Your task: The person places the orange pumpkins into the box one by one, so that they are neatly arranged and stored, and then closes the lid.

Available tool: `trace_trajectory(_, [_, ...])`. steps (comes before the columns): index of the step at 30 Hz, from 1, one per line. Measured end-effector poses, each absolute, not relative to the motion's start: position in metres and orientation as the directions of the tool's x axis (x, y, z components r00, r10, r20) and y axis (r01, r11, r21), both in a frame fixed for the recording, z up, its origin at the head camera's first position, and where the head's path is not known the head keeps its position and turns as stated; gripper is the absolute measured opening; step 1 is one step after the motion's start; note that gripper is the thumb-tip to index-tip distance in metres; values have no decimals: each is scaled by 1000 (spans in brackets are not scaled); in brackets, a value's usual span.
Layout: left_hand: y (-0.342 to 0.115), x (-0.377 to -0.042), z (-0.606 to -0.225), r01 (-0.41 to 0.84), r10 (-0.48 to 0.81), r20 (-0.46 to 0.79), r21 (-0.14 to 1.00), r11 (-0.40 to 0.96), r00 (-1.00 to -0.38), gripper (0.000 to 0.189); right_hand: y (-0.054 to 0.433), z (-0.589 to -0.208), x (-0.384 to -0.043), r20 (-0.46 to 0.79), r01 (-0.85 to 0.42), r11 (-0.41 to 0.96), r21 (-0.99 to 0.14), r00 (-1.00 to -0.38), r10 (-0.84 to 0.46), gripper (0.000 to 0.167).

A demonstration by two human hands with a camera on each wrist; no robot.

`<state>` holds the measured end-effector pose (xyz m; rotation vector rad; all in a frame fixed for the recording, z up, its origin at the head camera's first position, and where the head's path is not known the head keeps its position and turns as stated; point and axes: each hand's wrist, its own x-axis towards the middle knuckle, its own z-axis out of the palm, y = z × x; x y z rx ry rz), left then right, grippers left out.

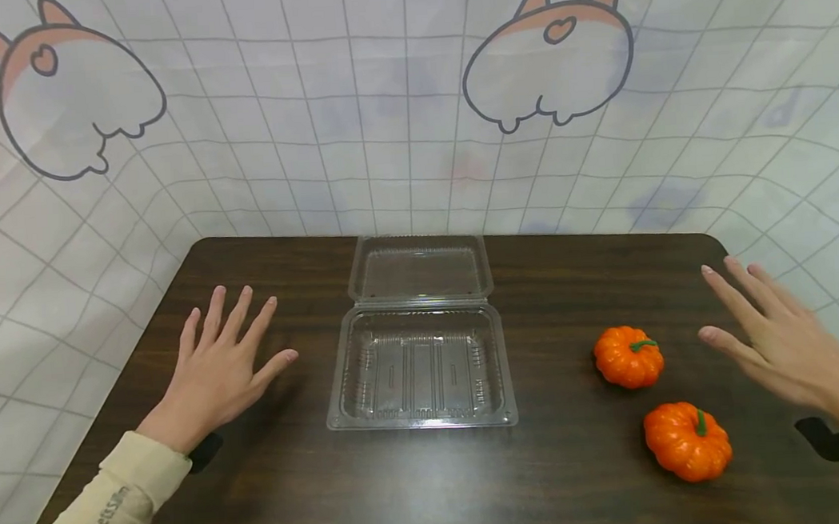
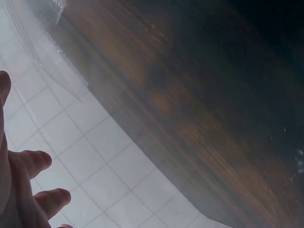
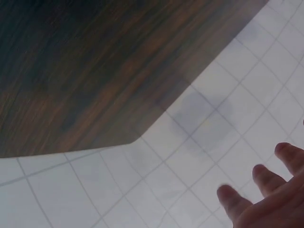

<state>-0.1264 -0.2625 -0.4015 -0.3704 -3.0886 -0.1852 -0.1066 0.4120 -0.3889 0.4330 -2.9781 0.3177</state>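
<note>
A clear plastic clamshell box (image 1: 424,422) lies in the middle of the table with its lid (image 1: 420,270) folded back behind it. To its right sit two small orange pumpkins with green stems: one farther back (image 1: 627,358), the other nearer the front (image 1: 686,443). My left hand (image 1: 217,370), fingers spread and holding nothing, is over the table left of the box. On the far right my right hand (image 1: 785,340) is likewise spread and holds nothing, just right of the pumpkins. Fingers of each hand show at the edge of its own wrist view.
The dark wood table (image 1: 434,493) has rounded back corners. Behind it and along both sides hangs a white grid-patterned cloth (image 1: 412,134) with cartoon corgi prints. A dark wrist strap piece (image 1: 206,451) shows under the left wrist.
</note>
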Motion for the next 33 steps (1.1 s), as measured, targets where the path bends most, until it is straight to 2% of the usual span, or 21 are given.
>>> trace_trajectory(7, [-254,-125,-406,265,254,99,122,957,-962,84,408,-391,-109,140,-304,894,-329,-952,-272,86])
trace_trajectory(14, [-241,-121,-412,288,268,129,174,942,-955,82,404,-389,-109,117,-274,883,-380,-962,-248,93])
trace_trajectory(21, [-227,-118,-421,330,297,154,291,898,-943,76,404,-390,-105,141,-288,855,-432,-958,-251,100])
trace_trajectory(33, [-210,-113,-437,309,268,153,499,810,-951,66,398,-393,-83,120,-300,706,-642,-948,-295,99])
